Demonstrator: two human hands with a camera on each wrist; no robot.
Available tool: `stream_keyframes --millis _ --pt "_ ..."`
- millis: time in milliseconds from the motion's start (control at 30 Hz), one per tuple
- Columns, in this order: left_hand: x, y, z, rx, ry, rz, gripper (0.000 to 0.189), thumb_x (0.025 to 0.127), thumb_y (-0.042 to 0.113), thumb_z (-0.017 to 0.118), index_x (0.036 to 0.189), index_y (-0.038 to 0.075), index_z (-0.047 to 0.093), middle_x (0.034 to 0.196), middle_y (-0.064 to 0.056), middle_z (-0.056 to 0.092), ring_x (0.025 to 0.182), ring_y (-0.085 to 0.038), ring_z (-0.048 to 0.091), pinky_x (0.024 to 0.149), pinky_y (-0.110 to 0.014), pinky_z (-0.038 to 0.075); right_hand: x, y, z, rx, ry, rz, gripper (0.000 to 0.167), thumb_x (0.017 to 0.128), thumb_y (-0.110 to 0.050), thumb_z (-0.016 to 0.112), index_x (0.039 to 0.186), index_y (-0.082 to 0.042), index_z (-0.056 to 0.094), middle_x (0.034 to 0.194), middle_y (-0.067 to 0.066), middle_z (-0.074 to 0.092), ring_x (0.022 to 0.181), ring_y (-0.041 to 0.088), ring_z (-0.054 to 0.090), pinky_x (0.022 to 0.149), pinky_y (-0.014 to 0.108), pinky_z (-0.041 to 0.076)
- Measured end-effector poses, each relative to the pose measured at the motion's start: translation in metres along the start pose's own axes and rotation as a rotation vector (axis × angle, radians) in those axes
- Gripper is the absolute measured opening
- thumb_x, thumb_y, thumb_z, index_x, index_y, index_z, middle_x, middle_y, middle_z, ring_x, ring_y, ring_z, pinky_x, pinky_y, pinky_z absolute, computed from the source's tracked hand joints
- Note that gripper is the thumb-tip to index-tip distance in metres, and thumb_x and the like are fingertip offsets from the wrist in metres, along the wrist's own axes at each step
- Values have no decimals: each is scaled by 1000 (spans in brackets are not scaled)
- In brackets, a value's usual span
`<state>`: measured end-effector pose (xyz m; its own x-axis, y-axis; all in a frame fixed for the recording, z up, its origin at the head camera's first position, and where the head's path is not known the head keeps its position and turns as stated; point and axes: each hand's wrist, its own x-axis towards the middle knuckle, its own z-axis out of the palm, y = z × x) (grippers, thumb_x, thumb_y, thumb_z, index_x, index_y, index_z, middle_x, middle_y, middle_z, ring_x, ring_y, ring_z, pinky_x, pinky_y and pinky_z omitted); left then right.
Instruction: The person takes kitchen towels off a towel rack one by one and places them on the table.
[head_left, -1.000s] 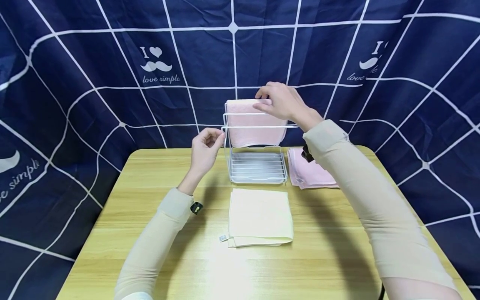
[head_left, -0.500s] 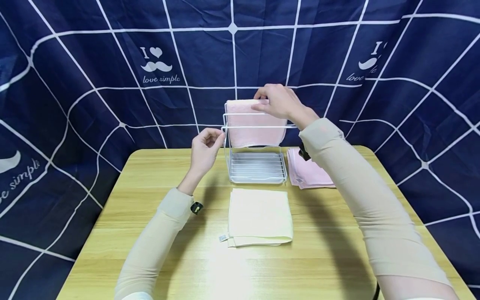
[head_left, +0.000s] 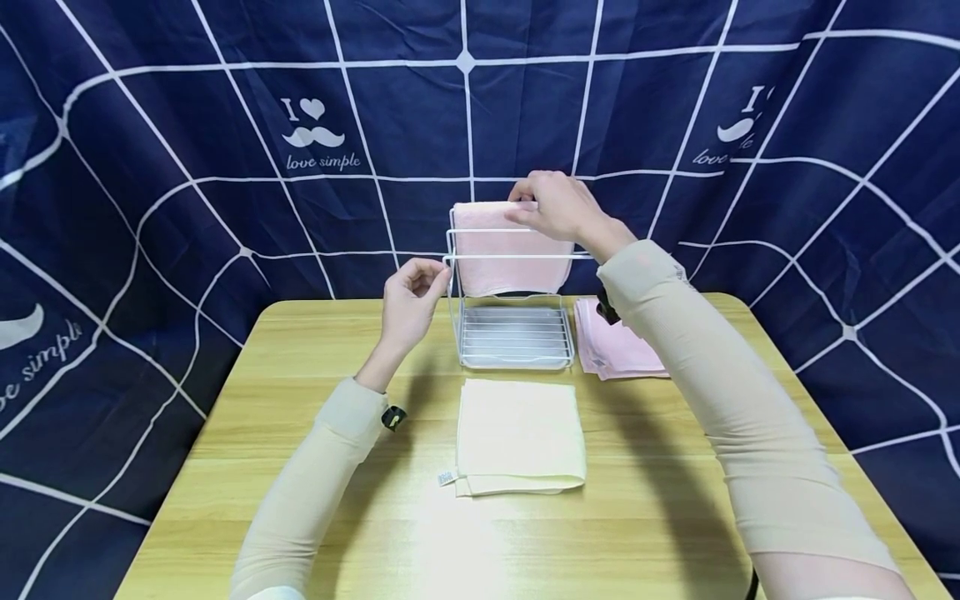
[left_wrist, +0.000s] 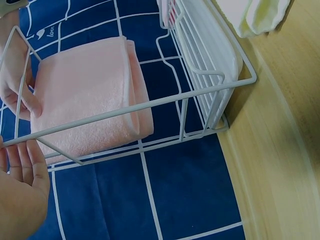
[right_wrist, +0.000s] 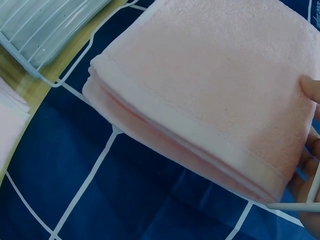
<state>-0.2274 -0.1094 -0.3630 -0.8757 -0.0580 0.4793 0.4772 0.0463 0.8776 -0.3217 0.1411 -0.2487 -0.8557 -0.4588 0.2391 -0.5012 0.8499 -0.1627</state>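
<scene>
Left hand (head_left: 408, 300) gripped the front left corner of the white wire rack (left_wrist: 150, 104). Right hand (head_left: 562, 204) pinched the folded pink towel (head_left: 510, 279) by its top edge, thumb on the near face. That towel hung at the rack's rear top, behind the front bars, above the tray (head_left: 517, 364). Pink cloths (head_left: 618, 346) lay just right of the rack, yellow towel (head_left: 521, 429) in front, all on the wood table (head_left: 322, 350). Navy curtain (head_left: 412, 108) behind.
</scene>
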Motion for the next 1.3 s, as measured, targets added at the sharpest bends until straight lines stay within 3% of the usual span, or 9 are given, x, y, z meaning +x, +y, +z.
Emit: stream_keyframes --millis 800,1167,1300 --pt "0 -1 0 -3 -2 2 11 98 2 72 100 -8 69 77 19 64 71 1 58 65 -13 46 -4 0 1 4 69 -38 33 106 -38 64 119 -10 75 109 11 69 100 29 62 87 47 53" --pt "-1 -1 0 -8 10 5 6 97 0 72 93 3 72 77 17 65 71 0 58 66 -13 46 -5 0 -1 35 118 -66 31 106 -36 63 116 -9 75 104 11 66 97 30 59 85 44 48" --pt "-1 -3 -1 -5 8 8 4 98 1 72 94 -2 71 78 18 65 71 1 58 66 -13 46 -6 -1 -3 58 140 -53 30 107 -36 62 114 -10 74 101 9 64 94 28 57 82 42 45"
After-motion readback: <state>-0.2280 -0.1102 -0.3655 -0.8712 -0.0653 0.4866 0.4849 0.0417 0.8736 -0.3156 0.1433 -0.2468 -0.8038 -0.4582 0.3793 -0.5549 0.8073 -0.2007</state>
